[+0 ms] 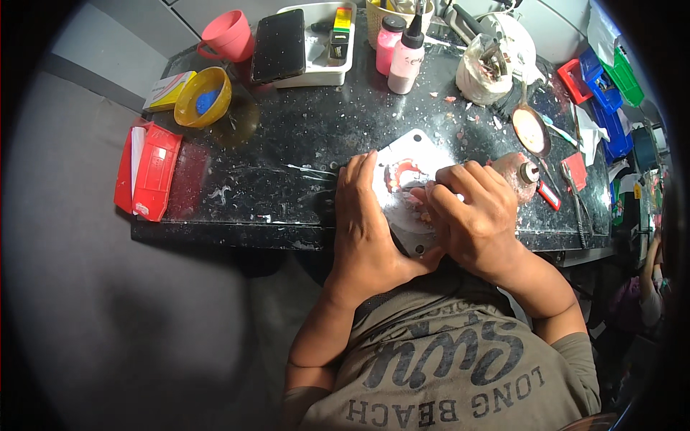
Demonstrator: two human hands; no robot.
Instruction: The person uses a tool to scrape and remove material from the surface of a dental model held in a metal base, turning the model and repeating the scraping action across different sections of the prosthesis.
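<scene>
At the front edge of the bench, a grey metal plate (415,141) with rounded corners and holes carries white plaster. A pink denture-like arch with pale teeth (404,172) sits in the plaster. My left hand (365,226) is wrapped round the plate's left side, its thumb toward the near corner. Over the plate's right part, my right hand (474,215) is closed with its fingers bent. Whatever it holds is mostly hidden by the fingers. Close by on the right lies a pink-smeared bottle with a metal nozzle (519,176).
Right of the plate lie a red-handled knife (549,195), a ladle (532,129) and tongs-like metal tools (577,205). Behind stand two pink bottles (406,68) and a crusted white pot (483,75). Leftward are a yellow bowl (188,100) and a red tray (156,169).
</scene>
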